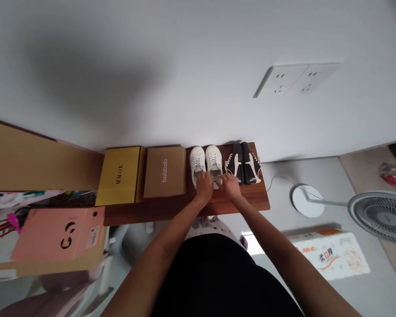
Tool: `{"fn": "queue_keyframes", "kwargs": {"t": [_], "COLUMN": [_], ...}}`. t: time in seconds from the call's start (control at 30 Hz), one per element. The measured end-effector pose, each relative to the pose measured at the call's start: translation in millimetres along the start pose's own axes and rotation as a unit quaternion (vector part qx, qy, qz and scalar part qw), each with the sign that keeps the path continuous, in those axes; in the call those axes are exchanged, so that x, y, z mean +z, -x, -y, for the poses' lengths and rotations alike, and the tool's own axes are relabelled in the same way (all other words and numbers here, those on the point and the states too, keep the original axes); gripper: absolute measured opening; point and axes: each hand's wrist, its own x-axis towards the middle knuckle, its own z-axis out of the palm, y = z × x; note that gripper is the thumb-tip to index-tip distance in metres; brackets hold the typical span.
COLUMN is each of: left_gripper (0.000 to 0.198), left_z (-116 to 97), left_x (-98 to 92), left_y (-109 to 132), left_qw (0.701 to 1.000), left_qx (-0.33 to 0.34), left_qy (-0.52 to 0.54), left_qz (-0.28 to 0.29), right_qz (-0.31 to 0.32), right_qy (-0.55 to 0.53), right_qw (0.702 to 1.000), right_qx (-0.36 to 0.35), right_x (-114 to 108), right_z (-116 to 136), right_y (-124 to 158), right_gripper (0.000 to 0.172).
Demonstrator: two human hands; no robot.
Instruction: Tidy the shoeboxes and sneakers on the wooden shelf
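Two white lace-up sneakers stand side by side on the brown wooden shelf (218, 204), toes to the wall. My left hand (204, 187) is closed on the heel of the left white sneaker (197, 159), its fingertips partly hidden at the opening. At the right white sneaker (213, 157), my right hand (230, 186) pinches the heel edge from the right. Just beyond the right hand sits a pair of dark sneakers with cream trim (250, 164). My hands cover part of both white heels.
Left of the shoes sit a brown shoebox (165, 171) and a yellow shoebox (117, 176). An open pink box (59, 233) lies lower left. A white wall with sockets (295, 79) rises behind. On the right floor are a fan (387, 219) and a tissue pack (333, 255).
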Motion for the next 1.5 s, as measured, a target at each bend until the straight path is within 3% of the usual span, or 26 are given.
{"fn": "queue_keyframes", "kwargs": {"t": [0.1, 0.17, 0.23, 0.37, 0.47, 0.6, 0.7, 1.0, 1.33, 1.5], "left_gripper": [0.037, 0.040, 0.044, 0.053, 0.048, 0.037, 0.032, 0.030, 0.030, 0.029], "left_z": [-24.0, -43.1, -60.6, -79.9, -82.2, -86.1, -97.0, -126.3, -135.8, -127.3], "left_x": [17.9, 34.6, 50.9, 70.1, 69.9, 58.1, 48.8, 38.1, 43.0, 34.3], "left_y": [0.3, -2.4, -6.9, -17.8, -25.8, -34.4, -38.4, -44.1, -47.2, -41.3], "left_qw": [0.994, 0.990, 0.989, 0.988, 0.987, 0.979, 0.970, 0.954, 0.962, 0.966], "left_qx": [0.093, 0.107, 0.083, 0.007, 0.001, 0.096, 0.143, 0.159, 0.137, 0.140], "left_qy": [0.035, 0.059, 0.056, 0.008, -0.010, -0.037, -0.070, -0.187, -0.145, -0.105], "left_qz": [0.038, 0.074, 0.106, 0.154, 0.160, 0.175, 0.184, 0.173, 0.187, 0.191], "right_qz": [-0.105, -0.148, -0.127, 0.024, 0.055, 0.035, 0.065, 0.111, 0.119, 0.090], "right_qy": [-0.020, -0.005, 0.009, -0.028, -0.059, 0.015, 0.094, 0.177, 0.180, 0.159], "right_qw": [0.990, 0.976, 0.968, 0.973, 0.973, 0.987, 0.987, 0.976, 0.975, 0.979], "right_qx": [0.090, 0.159, 0.214, 0.229, 0.216, 0.155, 0.110, 0.055, 0.060, 0.087], "right_x": [-15.8, -24.4, -29.9, -33.1, -35.9, -47.3, -57.5, -59.7, -52.4, -54.1], "right_z": [-57.0, -96.5, -128.6, -158.3, -160.2, -158.0, -154.8, -137.6, -135.8, -122.0], "right_y": [18.1, 26.7, 31.0, 29.5, 26.0, 24.6, 23.6, 7.8, -5.2, 1.6], "right_gripper": [0.037, 0.044, 0.051, 0.040, 0.033, 0.030, 0.030, 0.023, 0.024, 0.025]}}
